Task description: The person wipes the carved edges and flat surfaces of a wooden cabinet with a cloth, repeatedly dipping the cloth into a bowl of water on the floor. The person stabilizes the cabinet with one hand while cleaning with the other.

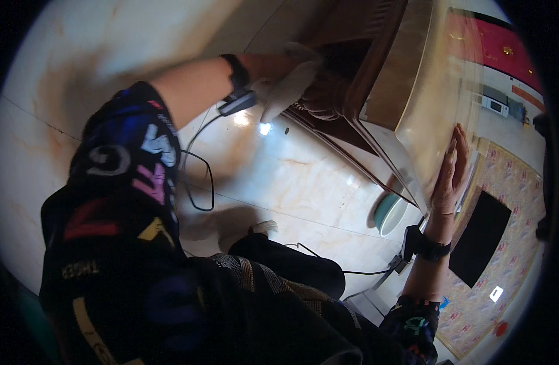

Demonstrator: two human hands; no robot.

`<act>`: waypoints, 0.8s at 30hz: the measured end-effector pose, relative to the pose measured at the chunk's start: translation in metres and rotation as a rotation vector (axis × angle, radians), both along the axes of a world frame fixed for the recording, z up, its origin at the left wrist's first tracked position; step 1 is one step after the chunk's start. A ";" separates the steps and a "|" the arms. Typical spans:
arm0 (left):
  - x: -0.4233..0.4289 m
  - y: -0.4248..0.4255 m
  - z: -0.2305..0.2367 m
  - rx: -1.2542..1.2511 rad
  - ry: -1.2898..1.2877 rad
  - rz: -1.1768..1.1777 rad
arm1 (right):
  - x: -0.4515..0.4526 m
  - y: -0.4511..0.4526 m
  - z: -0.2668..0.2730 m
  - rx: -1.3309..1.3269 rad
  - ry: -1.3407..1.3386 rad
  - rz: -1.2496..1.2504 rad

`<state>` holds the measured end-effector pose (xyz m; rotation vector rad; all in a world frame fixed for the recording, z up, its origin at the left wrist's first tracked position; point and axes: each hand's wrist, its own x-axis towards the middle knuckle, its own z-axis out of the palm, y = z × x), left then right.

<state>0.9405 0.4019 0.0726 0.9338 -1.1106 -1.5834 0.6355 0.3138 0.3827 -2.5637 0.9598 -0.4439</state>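
My left hand (291,61) is in shadow near the dark brown carved leg (323,98) of a piece of furniture. It seems to grip a light greyish cloth (293,86), which hangs beside the leg; its fingers are blurred and largely hidden. My right hand (453,169) lies flat against the furniture's glossy, light-reflecting top (437,105), fingers straight and close together, holding nothing. Both wrists wear black straps with small devices, and black cables run from them.
A green basin (391,214) with a pale inside stands on the marble-patterned tile floor (307,182). A small dark object (287,131) lies near the furniture's base. My foot (266,226) is below. At right are a patterned tablecloth (507,178), a black mat (480,239) and a microwave (495,106).
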 end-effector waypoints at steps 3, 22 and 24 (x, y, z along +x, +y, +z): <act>0.043 0.039 -0.025 0.076 -0.228 -0.001 | -0.001 -0.001 -0.002 0.044 -0.039 0.013; 0.042 -0.031 -0.007 -0.029 0.548 -0.273 | -0.004 -0.005 0.002 -0.017 0.068 0.002; 0.021 -0.039 -0.029 0.084 0.297 -0.222 | -0.004 -0.005 0.003 -0.057 0.101 0.017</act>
